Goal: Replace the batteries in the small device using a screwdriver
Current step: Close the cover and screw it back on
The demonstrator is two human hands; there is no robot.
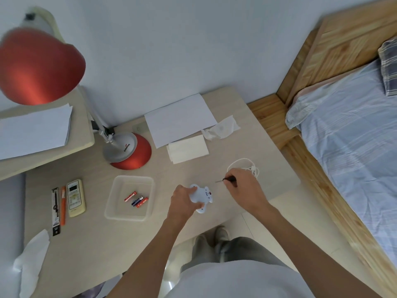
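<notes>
Centrally, the left hand (pixel 184 198) is gripping the small device (pixel 202 197), a pale bear-shaped item, fingers wrapped around its left side just above the surface (pixel 86 244), the device's long axis running from upper left to lower right. The right hand (pixel 242 188), just beside it, is pinching the screwdriver (pixel 225 180), whose thin tip is pointing left, lying near-horizontal above the device. Three batteries (pixel 136 198) are lying in the clear tray (pixel 129 216), left of the hands.

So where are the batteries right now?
Three batteries lie in the clear plastic tub on the desk, left of the left hand, right of the remote.
</notes>
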